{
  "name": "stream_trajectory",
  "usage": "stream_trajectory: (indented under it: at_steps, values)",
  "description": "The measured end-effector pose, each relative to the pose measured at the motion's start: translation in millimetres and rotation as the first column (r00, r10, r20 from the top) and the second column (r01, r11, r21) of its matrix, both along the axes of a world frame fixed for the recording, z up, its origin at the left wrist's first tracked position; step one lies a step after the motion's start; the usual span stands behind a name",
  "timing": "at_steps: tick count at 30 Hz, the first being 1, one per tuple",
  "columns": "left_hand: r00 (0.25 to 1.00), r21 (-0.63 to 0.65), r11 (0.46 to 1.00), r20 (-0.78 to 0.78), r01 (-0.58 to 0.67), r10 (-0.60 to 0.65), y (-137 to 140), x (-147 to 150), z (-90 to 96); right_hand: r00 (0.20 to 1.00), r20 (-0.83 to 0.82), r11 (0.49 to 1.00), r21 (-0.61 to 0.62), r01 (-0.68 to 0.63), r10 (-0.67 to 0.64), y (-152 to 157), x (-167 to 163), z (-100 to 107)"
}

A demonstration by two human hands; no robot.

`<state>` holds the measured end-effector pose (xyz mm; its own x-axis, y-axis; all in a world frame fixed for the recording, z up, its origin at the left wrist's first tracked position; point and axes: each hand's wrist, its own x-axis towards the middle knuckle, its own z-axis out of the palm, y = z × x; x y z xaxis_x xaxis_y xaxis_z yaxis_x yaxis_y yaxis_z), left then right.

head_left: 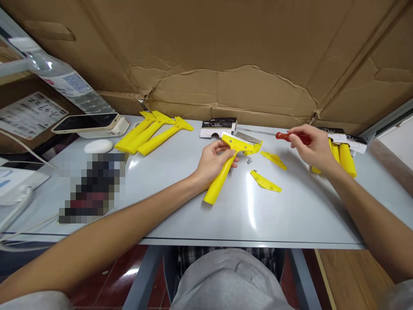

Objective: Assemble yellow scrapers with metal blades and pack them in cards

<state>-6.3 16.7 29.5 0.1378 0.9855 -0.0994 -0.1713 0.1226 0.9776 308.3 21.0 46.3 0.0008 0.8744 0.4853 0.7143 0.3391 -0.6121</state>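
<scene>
My left hand [215, 161] is closed round a yellow scraper [222, 178] at its neck, with the wide head pointing up and away. My right hand [311, 144] grips a screwdriver [283, 136] by its red handle, its long thin shaft pointing left behind the scraper head. Behind that head a metal blade [248, 137] shows, partly hidden. A small heap of screws [249, 160] lies just right of my left fingers. Two loose yellow cover pieces, one farther back [274, 159] and a nearer cover piece [266, 181], lie on the table.
Three yellow scrapers [155, 131] lie at the back left. Small black-and-white boxes, a middle box [219, 126] and a right-hand box [356, 143], stand near the cardboard [226, 90]. More yellow handles [346, 160] lie at right. A phone [85, 122], a white mouse [98, 146] and a bottle [69, 79] are at left.
</scene>
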Motion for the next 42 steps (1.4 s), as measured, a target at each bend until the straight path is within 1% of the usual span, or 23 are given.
stream_trajectory:
  at_steps: [1, 3, 5, 6, 8, 10, 11, 14, 22, 25, 28, 33, 37, 42]
  values:
    - [1.0, 0.007, 1.0, 0.006, -0.004, 0.004, 0.4, 0.2, -1.4, 0.993, -0.118, 1.0, 0.019, 0.009, -0.007, -1.5, -2.2, 2.2]
    - [1.0, 0.018, 1.0, 0.017, -0.013, 0.013, 1.3, 0.5, -3.6, 0.953, -0.303, 0.997, 0.073, 0.026, -0.003, -3.5, -6.2, 6.9]
    - [1.0, 0.02, 1.0, 0.023, -0.015, 0.015, 1.7, 0.7, -4.7, 0.893, -0.448, 0.991, 0.134, 0.023, 0.039, -3.2, -7.9, 11.6]
    - [1.0, 0.02, 1.0, 0.025, -0.014, 0.013, 1.6, 0.7, -4.8, 0.849, -0.523, 0.988, 0.157, 0.013, 0.071, -2.3, -7.7, 13.7]
    - [1.0, 0.025, 1.0, 0.024, -0.011, 0.01, 1.2, 0.7, -4.5, 0.752, -0.645, 0.982, 0.189, -0.013, 0.135, 0.6, -5.5, 17.0]
    - [1.0, 0.034, 0.999, 0.014, -0.009, 0.009, 0.6, 0.7, -3.9, 0.693, -0.698, 0.977, 0.206, -0.046, 0.18, 3.5, -2.1, 18.9]
    - [1.0, 0.037, 0.999, 0.007, -0.01, 0.01, 0.3, 0.7, -3.8, 0.685, -0.703, 0.977, 0.204, -0.063, 0.191, 4.3, -0.5, 19.3]
    - [1.0, 0.042, 0.999, -0.009, -0.01, 0.01, -0.1, 0.8, -4.1, 0.709, -0.681, 0.982, 0.162, -0.101, 0.185, 4.1, 2.5, 19.2]
    - [1.0, 0.06, 0.998, -0.026, -0.001, 0.002, 0.6, 0.4, -7.4, 0.76, -0.631, 0.988, 0.102, -0.117, 0.155, -0.5, 6.7, 14.8]
    - [0.999, 0.066, 0.998, -0.038, 0.011, -0.009, 0.8, -0.4, -8.5, 0.753, -0.642, 0.99, 0.08, -0.117, 0.141, -0.7, 7.0, 15.9]
    - [0.999, 0.071, 0.997, -0.037, 0.021, -0.019, 0.9, -1.4, -9.3, 0.739, -0.66, 0.991, 0.08, -0.107, 0.134, -1.4, 5.8, 18.0]
    - [0.999, 0.06, 0.998, -0.038, 0.014, -0.012, 0.4, -1.1, -8.2, 0.748, -0.649, 0.99, 0.083, -0.11, 0.138, -2.2, 6.9, 18.5]
    - [1.0, 0.051, 0.999, -0.025, 0.01, -0.009, -0.3, 0.3, -5.8, 0.739, -0.658, 0.99, 0.087, -0.115, 0.143, -2.3, 9.0, 17.3]
    - [1.0, 0.053, 0.999, -0.023, 0.009, -0.008, -1.3, -0.2, -3.1, 0.771, -0.628, 0.994, 0.062, -0.092, 0.11, -2.3, 11.5, 14.4]
